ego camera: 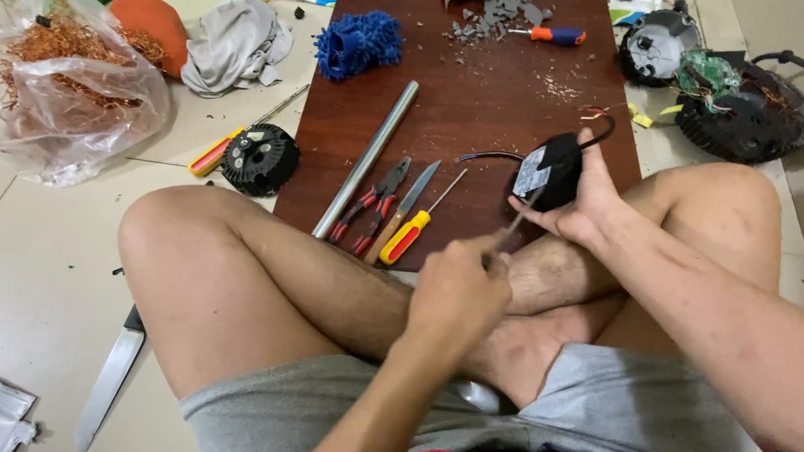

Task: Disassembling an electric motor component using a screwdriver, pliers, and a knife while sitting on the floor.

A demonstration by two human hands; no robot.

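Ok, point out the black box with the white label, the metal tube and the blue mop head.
black box (557,163), head view, on its black top beside the white label.
metal tube (369,155), head view, mid-length of the shaft.
blue mop head (356,43), head view, centre of the fluffy pile.

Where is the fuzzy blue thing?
In the head view, the fuzzy blue cloth lies at the far left corner of the dark wooden board, beside the crumpled grey rag, above the metal tube.
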